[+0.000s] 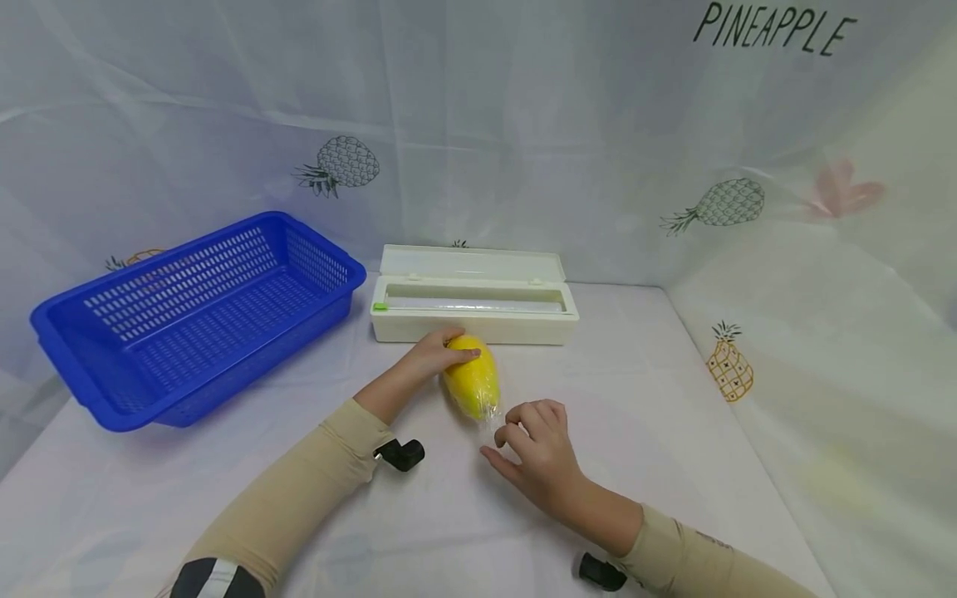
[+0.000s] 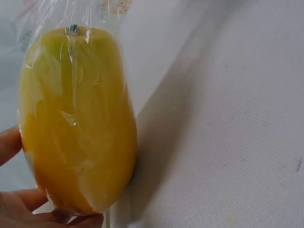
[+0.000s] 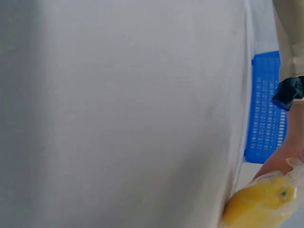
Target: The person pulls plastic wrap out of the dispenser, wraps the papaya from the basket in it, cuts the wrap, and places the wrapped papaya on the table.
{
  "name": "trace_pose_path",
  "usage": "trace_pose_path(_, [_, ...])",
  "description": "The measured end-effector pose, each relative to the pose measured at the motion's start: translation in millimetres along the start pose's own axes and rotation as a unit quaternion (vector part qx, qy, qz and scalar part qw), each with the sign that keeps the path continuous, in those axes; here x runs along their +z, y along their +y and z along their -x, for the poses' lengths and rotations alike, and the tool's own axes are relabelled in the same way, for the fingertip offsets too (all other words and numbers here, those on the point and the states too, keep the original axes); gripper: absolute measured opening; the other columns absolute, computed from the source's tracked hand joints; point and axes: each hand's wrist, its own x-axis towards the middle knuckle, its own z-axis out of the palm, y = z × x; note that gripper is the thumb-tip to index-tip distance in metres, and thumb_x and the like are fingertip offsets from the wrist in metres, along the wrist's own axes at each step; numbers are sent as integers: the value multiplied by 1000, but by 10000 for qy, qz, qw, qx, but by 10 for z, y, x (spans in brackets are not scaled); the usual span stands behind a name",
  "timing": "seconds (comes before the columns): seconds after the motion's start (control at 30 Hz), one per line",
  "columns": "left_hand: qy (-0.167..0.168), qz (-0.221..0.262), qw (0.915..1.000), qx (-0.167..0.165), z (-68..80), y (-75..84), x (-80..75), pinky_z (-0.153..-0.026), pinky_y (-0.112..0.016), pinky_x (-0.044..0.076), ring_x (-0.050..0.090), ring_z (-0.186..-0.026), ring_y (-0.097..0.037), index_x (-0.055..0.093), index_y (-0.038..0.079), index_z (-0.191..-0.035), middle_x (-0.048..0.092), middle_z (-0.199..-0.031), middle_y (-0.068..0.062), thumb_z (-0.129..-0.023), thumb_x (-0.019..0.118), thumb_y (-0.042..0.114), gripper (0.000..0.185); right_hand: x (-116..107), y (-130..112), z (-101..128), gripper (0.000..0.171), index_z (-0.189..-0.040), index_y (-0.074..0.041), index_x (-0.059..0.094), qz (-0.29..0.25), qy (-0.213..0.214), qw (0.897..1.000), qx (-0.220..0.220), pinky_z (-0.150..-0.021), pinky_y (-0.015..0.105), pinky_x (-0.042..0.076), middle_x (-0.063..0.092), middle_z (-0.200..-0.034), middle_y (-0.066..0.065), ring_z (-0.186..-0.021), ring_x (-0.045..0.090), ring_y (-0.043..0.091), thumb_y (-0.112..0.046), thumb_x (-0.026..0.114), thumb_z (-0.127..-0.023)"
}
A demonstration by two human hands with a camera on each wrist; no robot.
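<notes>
An oblong yellow fruit [image 1: 473,382], smooth like a melon, is wrapped in clear plastic wrap [image 1: 489,419] whose loose end gathers towards the person. My left hand [image 1: 441,353] grips the fruit's far end, thumb over its top. In the left wrist view the fruit [image 2: 78,128] shows a small green stem spot under the wrap, with fingertips [image 2: 28,199] curled around the opposite end. Beside the loose end of the wrap is my right hand [image 1: 542,453], its fingers bent and its thumb apart from them. The right wrist view shows the wrapped fruit [image 3: 261,204] at its lower right corner.
A white wrap dispenser box [image 1: 474,328] stands behind the fruit, lid raised, with a roll inside and a green slider at its left. To the left is a blue plastic basket [image 1: 254,332]. A pineapple-print curtain [image 1: 523,149] hangs behind the white table [image 1: 635,399].
</notes>
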Motion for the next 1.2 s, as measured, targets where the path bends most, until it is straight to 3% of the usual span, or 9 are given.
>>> trace_pose_path(0.1, [1, 7, 10000, -22, 0, 0, -12, -113, -52, 24, 30, -140, -36, 40, 5, -147, 34, -153, -17, -91, 67, 34, 69, 19, 31, 25, 29, -79, -13, 57, -53, -166, 9998, 1, -76, 40, 35, 52, -87, 3, -80, 48, 22, -15, 85, -69])
trace_pose_path(0.23, [14, -39, 10000, -21, 4, -4, -22, -113, -53, 24, 30, -140, -36, 41, 5, -147, 34, -153, -17, -91, 67, 35, 69, 15, 92, 85, 26, -86, -13, 63, -89, -164, 9994, -299, -76, 40, 37, 54, -91, 5, -80, 49, 23, -11, 82, -68])
trace_pose_path(0.43, [8, -57, 10000, 56, 14, 3, -23, -113, -54, 24, 29, -140, -36, 40, 5, -148, 34, -153, -17, -91, 66, 34, 68, -55, 229, 77, 54, -109, -19, 73, -230, -618, 9955, -682, -81, 44, 38, 58, -111, 11, -96, 53, 26, -7, 89, -59])
trace_pose_path(0.7, [24, -19, 10000, 68, 11, 2, -2, -112, -53, 25, 31, -139, -36, 41, 5, -147, 35, -152, -17, -91, 67, 33, 68, -87, 298, -54, 15, -90, -18, 78, -573, -685, 9895, -1134, -88, 48, 40, 62, -115, 10, -104, 56, 30, -13, 83, -77])
trace_pose_path(0.93, [3, -54, 9999, 143, 10, 27, 9, -113, -51, 25, 32, -139, -35, 41, 3, -147, 36, -151, -18, -91, 67, 31, 67, -67, 277, -89, 18, -87, -15, 78, -947, -574, 9858, -1262, -89, 46, 41, 64, -111, 8, -103, 56, 29, -10, 87, -72])
trace_pose_path(1.07, [-39, -43, 9999, 156, 16, 22, 12, -113, -51, 25, 32, -139, -35, 41, 3, -147, 35, -152, -18, -91, 67, 30, 68, -54, 299, -66, 22, -97, -13, 77, -1016, -766, 9836, -1277, -92, 45, 44, 65, -113, 8, -105, 57, 29, -14, 84, -77])
trace_pose_path(1.2, [-41, -36, 9997, 235, 19, 15, 15, -113, -51, 25, 31, -139, -36, 40, 2, -147, 35, -152, -18, -91, 67, 28, 67, -36, 352, -44, 16, -99, -6, 76, -1194, -689, 9789, -1509, -93, 41, 50, 66, -110, 12, -104, 62, 30, -14, 77, -86])
